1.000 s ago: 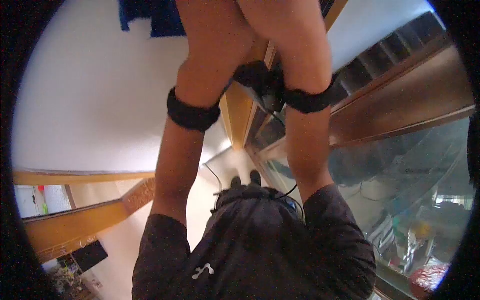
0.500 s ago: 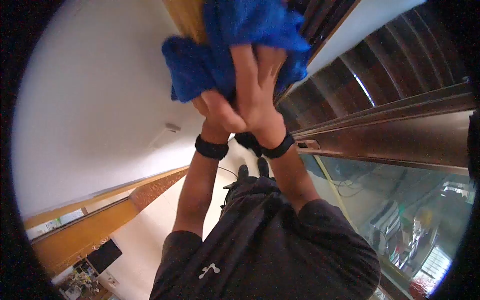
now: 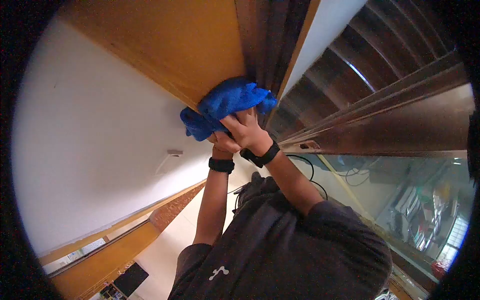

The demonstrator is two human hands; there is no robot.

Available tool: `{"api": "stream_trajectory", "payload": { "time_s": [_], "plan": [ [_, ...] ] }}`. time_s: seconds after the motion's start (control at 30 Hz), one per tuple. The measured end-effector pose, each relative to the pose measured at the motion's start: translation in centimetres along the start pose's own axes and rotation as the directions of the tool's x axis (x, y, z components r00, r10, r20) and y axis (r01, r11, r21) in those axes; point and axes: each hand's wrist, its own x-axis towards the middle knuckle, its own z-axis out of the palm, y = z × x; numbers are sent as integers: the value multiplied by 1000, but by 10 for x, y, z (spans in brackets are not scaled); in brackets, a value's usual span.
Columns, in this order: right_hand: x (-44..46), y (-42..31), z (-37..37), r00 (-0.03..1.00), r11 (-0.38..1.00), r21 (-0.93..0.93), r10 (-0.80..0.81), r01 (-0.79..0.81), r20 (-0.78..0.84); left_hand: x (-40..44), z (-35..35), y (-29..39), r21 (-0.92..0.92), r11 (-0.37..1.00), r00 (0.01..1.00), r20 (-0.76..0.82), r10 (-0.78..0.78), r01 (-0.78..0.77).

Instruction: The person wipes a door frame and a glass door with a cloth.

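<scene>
A bunched blue cloth [image 3: 232, 97] lies against the lower edge of a yellow-brown wooden panel [image 3: 170, 40], where it meets a dark brown frame. My right hand [image 3: 250, 132] presses into the cloth from below, its fingertips hidden in the folds. Just beside it, my left hand [image 3: 224, 142] is closed on the cloth's lower left part, with the two hands touching or nearly so. Black bands circle both wrists.
A white wall [image 3: 95, 145] fills the left side. To the right are dark curved slats [image 3: 345, 75], a brown metal rail [image 3: 385, 127] and a reflecting glass pane [image 3: 380, 200]. Black cable [image 3: 311, 167] loops beside my body above the pale floor.
Both hands and the blue cloth have moved down in the view, nearer my body. More of the wooden panel and dark frame now shows above them. The cloth stays held.
</scene>
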Motion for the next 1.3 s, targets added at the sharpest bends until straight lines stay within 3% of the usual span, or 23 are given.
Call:
{"api": "stream_trajectory", "payload": {
  "time_s": [0.13,0.3,0.5,0.57,0.7,0.77,0.83,0.87,0.9,0.93,0.97,1.0,1.03,1.17,1.23,1.3],
  "plan": [
    [7,-12,1,992,992,84,103,-97,-78,2,-5,-3,-11,1000,1000,-6,6,-6],
    [13,-24,-3,998,998,-62,0,-4,-66,7,-19,4,-28,999,999,-19,30,-30],
    [-5,-34,9,993,997,-68,32,-41,-117,3,-35,6,-13,999,998,-47,31,-32],
    [-1,-32,5,998,994,-98,38,-42,-45,9,-35,9,-23,999,998,-52,38,-39],
    [-1,-35,8,996,994,-98,29,-37,-85,14,-34,13,-31,998,996,-75,53,-55],
    [-4,-41,7,985,985,32,166,-167,37,13,-38,15,-11,998,994,-91,65,-66],
    [-16,-34,16,992,991,-42,125,-124,12,12,-37,14,-11,997,990,-114,79,-80],
    [-24,-29,28,995,995,-31,91,-93,-39,11,-39,12,-202,978,993,-119,22,-46],
    [-36,-27,33,992,991,-43,128,-129,-8,9,-36,5,-718,696,987,-89,-135,30],
    [-48,-25,40,985,983,-67,174,-173,15,9,-35,4,-907,416,969,-47,-244,61],
    [-54,-24,42,975,973,-91,218,-214,36,10,-40,3,-839,544,985,-95,-145,-1],
    [-54,-25,43,979,975,-103,201,-197,29,8,-51,21,-208,955,963,-211,165,-209],
    [-52,-28,42,976,969,-123,217,-216,-13,8,-57,39,542,771,888,-92,451,-335],
    [-21,-59,26,944,947,-52,308,-316,-118,13,-86,73,601,710,807,-173,565,-368],
    [2,-72,23,932,939,-32,336,-343,-138,18,-96,87,442,876,970,-46,237,-193],
    [43,-79,2,921,933,6,357,-361,-156,25,-99,96,444,881,966,-109,234,-163]
  ]
}}
